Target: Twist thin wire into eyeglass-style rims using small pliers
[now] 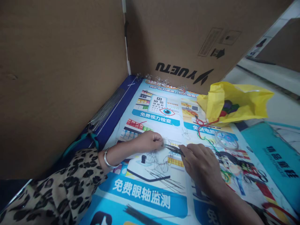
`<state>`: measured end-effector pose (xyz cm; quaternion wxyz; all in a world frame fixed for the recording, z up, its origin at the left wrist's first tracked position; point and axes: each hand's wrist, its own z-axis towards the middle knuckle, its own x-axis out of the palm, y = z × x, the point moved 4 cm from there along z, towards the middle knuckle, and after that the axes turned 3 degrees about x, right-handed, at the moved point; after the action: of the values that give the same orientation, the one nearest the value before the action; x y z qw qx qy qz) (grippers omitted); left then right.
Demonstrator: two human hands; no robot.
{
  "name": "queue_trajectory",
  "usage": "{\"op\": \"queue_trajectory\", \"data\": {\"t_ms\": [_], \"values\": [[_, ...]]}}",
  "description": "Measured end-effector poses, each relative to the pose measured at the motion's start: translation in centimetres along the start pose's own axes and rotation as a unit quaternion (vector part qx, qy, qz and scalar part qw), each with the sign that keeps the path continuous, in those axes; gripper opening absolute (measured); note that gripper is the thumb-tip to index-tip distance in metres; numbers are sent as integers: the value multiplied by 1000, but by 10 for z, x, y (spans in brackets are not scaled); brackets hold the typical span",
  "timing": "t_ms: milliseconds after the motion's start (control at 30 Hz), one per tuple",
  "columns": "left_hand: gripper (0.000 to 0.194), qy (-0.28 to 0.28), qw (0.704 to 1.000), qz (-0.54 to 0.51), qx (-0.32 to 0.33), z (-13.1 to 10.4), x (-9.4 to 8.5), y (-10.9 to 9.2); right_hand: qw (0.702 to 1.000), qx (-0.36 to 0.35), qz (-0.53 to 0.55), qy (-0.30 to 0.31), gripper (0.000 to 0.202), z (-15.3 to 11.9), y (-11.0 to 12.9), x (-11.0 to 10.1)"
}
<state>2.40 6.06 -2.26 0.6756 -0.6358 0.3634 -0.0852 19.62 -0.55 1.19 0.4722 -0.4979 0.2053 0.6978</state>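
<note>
Over the printed poster, my left hand [150, 141] is closed in a pinch at a piece of thin wire [161, 164], whose fine loops hang below the fingers. My right hand [201, 164] grips a pair of pliers [172, 149], its fingers wrapped round the handles. The plier tips point left and meet the left fingertips; whether the jaws bite the wire is too small to tell. Several straight wires [164, 179] lie on the poster just below the hands. Nearer to me is a dark bundle of wires [138, 215].
Cardboard walls [70, 62] rise at the left and back. Right of my hands are a yellow bag [248, 97] with dark balls inside, red and green cord [200, 125], a round clear disc [226, 140] and a teal bag [269, 150]. Teal-handled scissors [95, 139] and long wires [106, 109] lie left.
</note>
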Motion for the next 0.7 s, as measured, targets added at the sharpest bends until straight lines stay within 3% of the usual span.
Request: {"op": "queue_trajectory", "data": {"t_ms": [700], "values": [[17, -13, 997, 77, 10, -3, 0, -5, 997, -6, -57, 44, 21, -2, 6, 8]]}}
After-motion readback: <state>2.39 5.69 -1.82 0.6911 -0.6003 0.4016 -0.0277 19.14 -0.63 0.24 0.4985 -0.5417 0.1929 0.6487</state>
